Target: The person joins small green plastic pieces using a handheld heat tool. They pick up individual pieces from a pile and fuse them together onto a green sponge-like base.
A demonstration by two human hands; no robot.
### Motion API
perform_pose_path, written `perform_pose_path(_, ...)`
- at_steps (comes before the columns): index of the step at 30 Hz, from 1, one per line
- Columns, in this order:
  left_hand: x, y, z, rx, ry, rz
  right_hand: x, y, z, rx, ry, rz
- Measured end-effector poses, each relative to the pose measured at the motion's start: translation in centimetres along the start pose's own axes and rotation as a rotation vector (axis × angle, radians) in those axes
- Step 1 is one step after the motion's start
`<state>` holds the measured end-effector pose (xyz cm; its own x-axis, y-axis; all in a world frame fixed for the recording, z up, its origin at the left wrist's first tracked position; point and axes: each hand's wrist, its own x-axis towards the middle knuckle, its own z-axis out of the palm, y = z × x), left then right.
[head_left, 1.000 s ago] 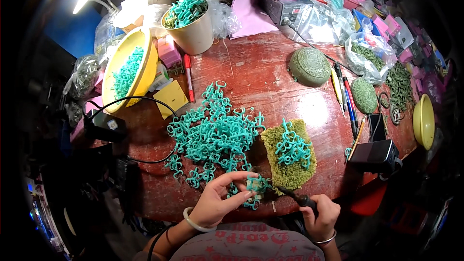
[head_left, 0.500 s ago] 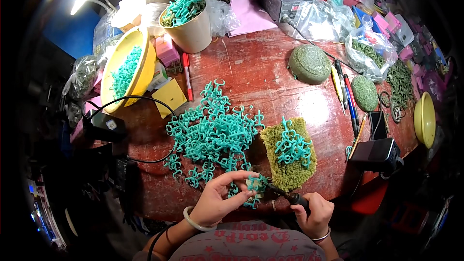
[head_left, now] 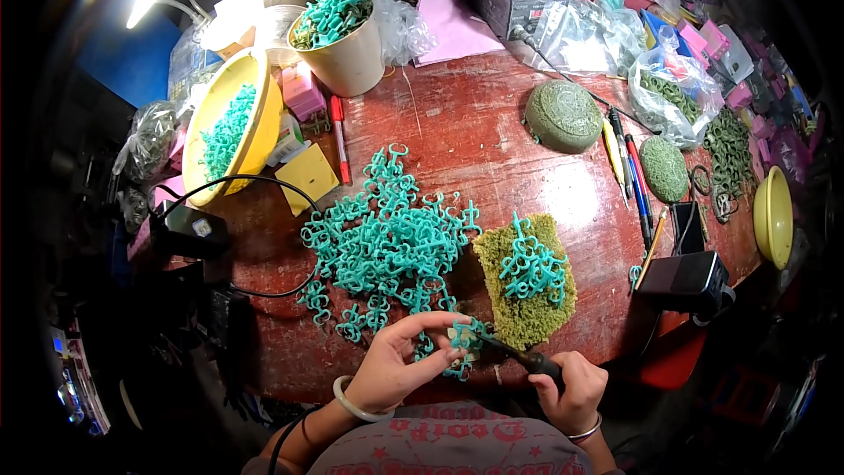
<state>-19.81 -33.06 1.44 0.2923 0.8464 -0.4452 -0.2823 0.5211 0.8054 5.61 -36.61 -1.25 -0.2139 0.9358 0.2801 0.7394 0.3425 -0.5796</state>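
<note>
My left hand (head_left: 400, 362) pinches a small teal piece (head_left: 469, 334) with loops, wax or plastic by its look, between thumb and fingertips. In my right hand (head_left: 570, 391) is a black-handled pen-like tool (head_left: 538, 362), its thin dark shaft pointing left. The tip meets or nearly meets the teal piece; contact cannot be made out. Beyond my left hand spreads a heap of looped teal pieces (head_left: 387, 246). To its right lies a mossy-looking green-yellow pad (head_left: 527, 321), bearing a smaller cluster of teal pieces (head_left: 532, 268).
A tilted yellow bowl (head_left: 257, 145) of small teal pieces stands at the left, near a white bucket (head_left: 352, 66). Rightward are a green round block (head_left: 565, 119), several pens (head_left: 635, 171), a black box-shaped device (head_left: 684, 281) and a yellow dish (head_left: 774, 218). A black cable (head_left: 233, 178) arches at the left.
</note>
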Motion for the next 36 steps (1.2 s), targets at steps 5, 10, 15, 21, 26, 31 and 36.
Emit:
perform_pose_path(5,0.2,-0.3,-0.3,0.002,-0.032,-0.007,-0.5,0.5,-1.6,-0.024,0.099,0.048)
perform_pose_path(10,0.0,-0.1,0.0,0.001,0.002,-0.007,-0.4,1.1,-1.9,-0.231,0.031,0.059)
perform_pose_path(15,0.1,-0.3,-0.4,-0.005,-0.044,-0.01,-0.1,0.1,-1.0,0.002,0.026,0.037)
perform_pose_path(21,0.0,-0.2,-0.5,-0.017,-0.062,-0.02,0.2,-0.1,0.1,0.048,-0.011,0.011)
perform_pose_path(26,0.1,-0.2,-0.4,-0.012,-0.061,-0.029,0.3,-0.2,0.1,0.04,-0.017,0.011)
perform_pose_path(31,0.2,-0.1,-0.2,-0.002,-0.059,-0.005,0.5,-0.3,0.0,0.028,-0.025,0.004)
perform_pose_path(36,0.1,0.0,-0.2,0.0,-0.052,-0.017,0.5,-0.3,0.0,0.025,-0.031,0.004)
